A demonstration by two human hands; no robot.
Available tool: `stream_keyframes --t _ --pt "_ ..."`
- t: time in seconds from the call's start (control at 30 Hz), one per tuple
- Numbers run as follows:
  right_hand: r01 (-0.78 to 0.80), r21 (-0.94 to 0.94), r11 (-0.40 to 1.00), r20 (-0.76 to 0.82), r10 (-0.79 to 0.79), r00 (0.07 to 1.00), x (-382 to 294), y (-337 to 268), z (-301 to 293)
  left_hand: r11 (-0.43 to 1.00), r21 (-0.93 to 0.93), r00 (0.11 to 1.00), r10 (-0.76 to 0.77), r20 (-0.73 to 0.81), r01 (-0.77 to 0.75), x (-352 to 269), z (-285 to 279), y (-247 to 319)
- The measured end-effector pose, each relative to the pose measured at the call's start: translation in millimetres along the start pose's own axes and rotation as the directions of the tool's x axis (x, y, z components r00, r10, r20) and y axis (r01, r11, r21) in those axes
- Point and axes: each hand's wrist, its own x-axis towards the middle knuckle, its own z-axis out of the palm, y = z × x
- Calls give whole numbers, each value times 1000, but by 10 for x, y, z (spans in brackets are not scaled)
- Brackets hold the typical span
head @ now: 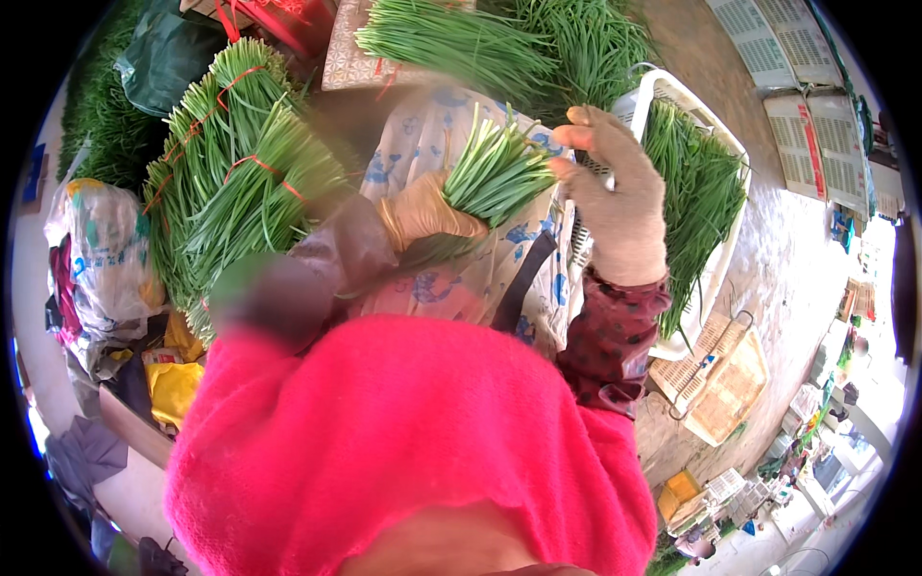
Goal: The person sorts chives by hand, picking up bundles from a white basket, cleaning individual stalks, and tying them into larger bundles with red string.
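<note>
My left hand (pixel 432 214), in a tan rubber glove, is closed around a loose bunch of garlic chives (pixel 497 169). The pale cut ends of that bunch point up and away from me. Just right of it is my right hand (pixel 621 191), in a brown knit glove with bare fingertips. Its fingers are apart beside the stalks, and I see nothing held in them. Under both hands a whitish apron with blue prints (pixel 432 288) covers my lap. Left of my left hand lie stacked chive bundles (pixel 245 173) tied with red bands.
A white plastic basket (pixel 720 288) of chives stands close on my right, with a beige basket (pixel 720 381) below it. More loose chives (pixel 461 43) lie ahead, partly on a patterned board (pixel 346 61). A filled plastic bag (pixel 108 252) sits far left; crates (pixel 792 137) are stacked far right.
</note>
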Motion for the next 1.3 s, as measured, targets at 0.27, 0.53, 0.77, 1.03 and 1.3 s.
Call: stream_keyframes --t 0.27,0.53,0.77,1.03,1.3 --pt "201 -460 865 150 -148 978 28 251 69 999 3 998 48 -48 -48 -42 187 95" --pt "96 -45 994 145 -88 985 -26 299 129 999 -49 999 -19 27 21 -1 88 -36" --pt "173 -38 984 -16 -174 985 70 253 63 997 -75 998 -11 62 15 -17 99 -22" --pt "-15 324 946 -621 224 751 445 137 -507 990 -133 997 -51 53 58 -43 68 -40" --pt "-203 12 979 -589 171 790 464 460 -709 991 -134 999 -12 48 19 18 93 -65"
